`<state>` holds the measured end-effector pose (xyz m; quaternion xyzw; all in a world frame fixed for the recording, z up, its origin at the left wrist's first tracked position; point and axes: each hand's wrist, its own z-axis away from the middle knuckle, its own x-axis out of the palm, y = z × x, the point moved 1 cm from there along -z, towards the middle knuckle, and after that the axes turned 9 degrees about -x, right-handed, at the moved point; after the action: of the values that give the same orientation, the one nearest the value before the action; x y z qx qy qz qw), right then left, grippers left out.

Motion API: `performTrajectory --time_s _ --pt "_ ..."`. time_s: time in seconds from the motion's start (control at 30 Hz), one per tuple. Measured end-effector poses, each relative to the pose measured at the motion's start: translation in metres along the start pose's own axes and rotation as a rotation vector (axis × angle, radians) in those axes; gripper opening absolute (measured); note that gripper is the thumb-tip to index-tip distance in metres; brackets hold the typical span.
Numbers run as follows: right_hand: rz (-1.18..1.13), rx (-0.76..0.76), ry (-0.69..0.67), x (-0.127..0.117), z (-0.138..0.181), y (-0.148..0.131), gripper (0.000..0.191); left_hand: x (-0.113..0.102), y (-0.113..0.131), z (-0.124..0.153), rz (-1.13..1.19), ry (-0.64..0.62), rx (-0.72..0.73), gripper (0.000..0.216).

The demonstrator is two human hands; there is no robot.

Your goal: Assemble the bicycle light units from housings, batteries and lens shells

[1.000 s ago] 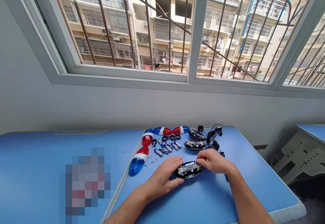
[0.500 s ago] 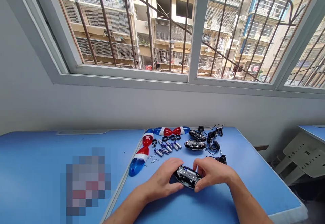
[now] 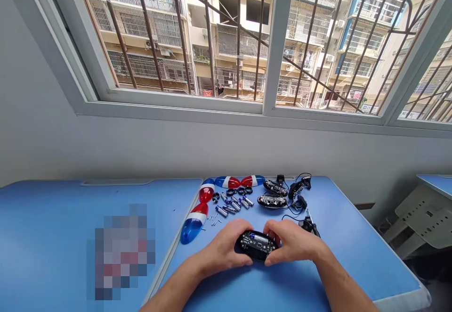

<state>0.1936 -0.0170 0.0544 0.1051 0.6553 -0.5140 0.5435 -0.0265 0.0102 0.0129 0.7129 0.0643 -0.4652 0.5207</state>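
Both hands grip a black oval housing [image 3: 259, 245] from its two ends, low over the blue desk. Inside it a circuit board and a blue-and-silver battery are visible. My left hand [image 3: 231, 246] is closed round the left end, thumb at the near edge. On the right end, my right hand [image 3: 291, 242] pinches with thumb and fingers. Just beyond the hands lie several loose batteries [image 3: 235, 203] and small screws [image 3: 214, 220]. Near my right wrist is a black cabled part [image 3: 306, 225] with a screwdriver [image 3: 312, 221] beside it.
Red, white and blue plastic covers [image 3: 195, 222] line the left and back of the desk [image 3: 356, 255]. Black clamp rings [image 3: 241, 191] sit behind the batteries. More open oval housings [image 3: 271, 201] with cables lie at the back right. A blurred patch [image 3: 122, 255] covers something on the left desk.
The housing has shifted slightly left and tilted, so its board looks darker and the battery shows more clearly. Both hands moved with it. More of the cabled part and screwdriver is uncovered.
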Motion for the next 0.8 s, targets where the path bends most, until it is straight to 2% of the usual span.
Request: performTrajectory --time_s 0.27,0.43,0.53,0.6,0.67,0.8 --pt "0.157 -0.024 0.003 -0.009 0.006 0.003 0.051 -0.004 -0.002 -0.003 0.005 0.065 0.011 0.042" --pt "0.192 0.051 -0.028 -0.011 0.007 0.008 0.033 -0.006 -0.004 -0.002 0.002 0.083 -0.012 0.044" --pt "0.173 0.044 -0.054 -0.011 0.008 0.009 0.029 -0.005 -0.005 -0.003 -0.022 0.072 0.008 0.048" --pt "0.132 0.013 -0.039 -0.011 0.007 0.011 0.034 -0.004 -0.006 -0.003 -0.032 0.071 0.025 0.048" --pt "0.063 -0.018 0.032 -0.010 0.006 0.013 0.044 -0.004 -0.006 -0.003 -0.029 0.070 0.037 0.048" --pt "0.033 -0.091 0.134 0.004 0.000 0.008 0.074 -0.001 -0.006 -0.004 -0.005 0.065 0.063 0.053"
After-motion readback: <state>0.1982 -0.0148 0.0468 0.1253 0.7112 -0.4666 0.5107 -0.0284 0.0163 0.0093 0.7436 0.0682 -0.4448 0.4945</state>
